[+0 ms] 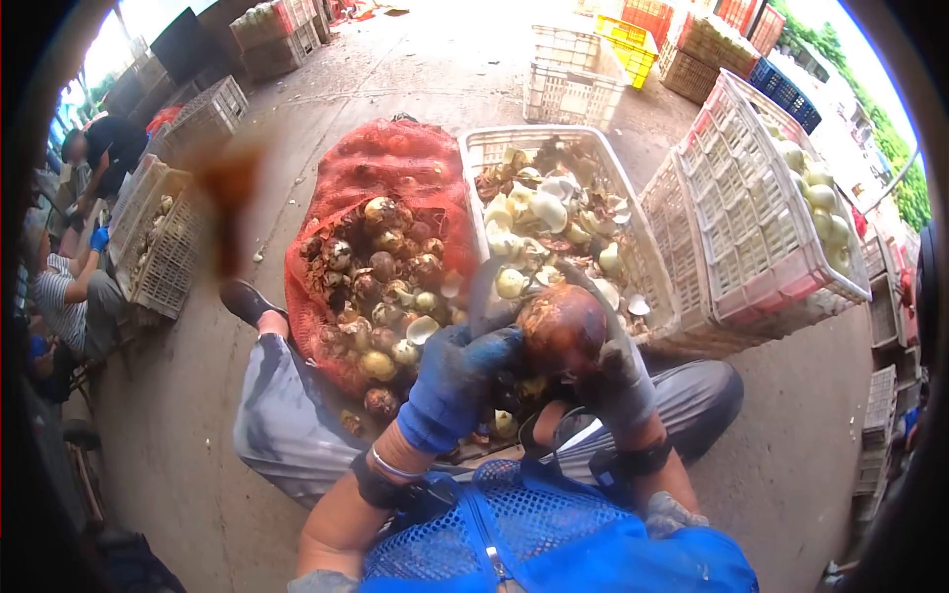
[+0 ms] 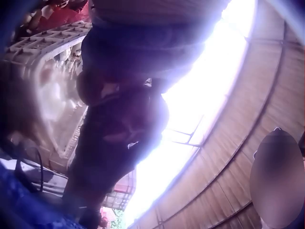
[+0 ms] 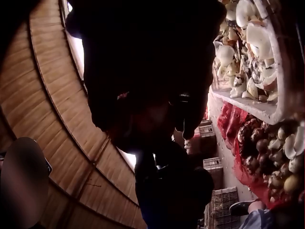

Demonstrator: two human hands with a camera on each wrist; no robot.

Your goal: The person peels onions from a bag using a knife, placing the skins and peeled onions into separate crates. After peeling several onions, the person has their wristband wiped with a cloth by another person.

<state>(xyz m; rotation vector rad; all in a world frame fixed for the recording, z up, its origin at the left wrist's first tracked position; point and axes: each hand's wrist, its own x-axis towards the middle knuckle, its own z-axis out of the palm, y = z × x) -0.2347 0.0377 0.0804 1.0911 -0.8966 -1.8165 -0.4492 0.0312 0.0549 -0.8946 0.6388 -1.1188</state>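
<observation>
A large brown-skinned onion [image 1: 561, 329] is held up between two gloved hands, above the person's lap. The left hand [image 1: 465, 364], in a blue-cuffed glove, grips it from the left, beside a blurred grey shape whose nature I cannot tell. From the right, the right hand [image 1: 615, 374] in a grey glove curls its fingers round the onion. Dark and backlit in both wrist views, the hands show little finger detail. Beyond them lie a red mesh sack [image 1: 386, 158] spilling onions [image 1: 377, 366] and a white crate [image 1: 664, 287] of peels and pale onion pieces [image 1: 549, 210].
Stacked crates [image 1: 736, 198] with peeled onions stand at the right, another white crate [image 1: 568, 89] and a yellow crate [image 1: 629, 44] farther back. Other people sit at the left near a crate [image 1: 163, 237]. Concrete floor [image 1: 188, 395] surrounds the person's bent legs.
</observation>
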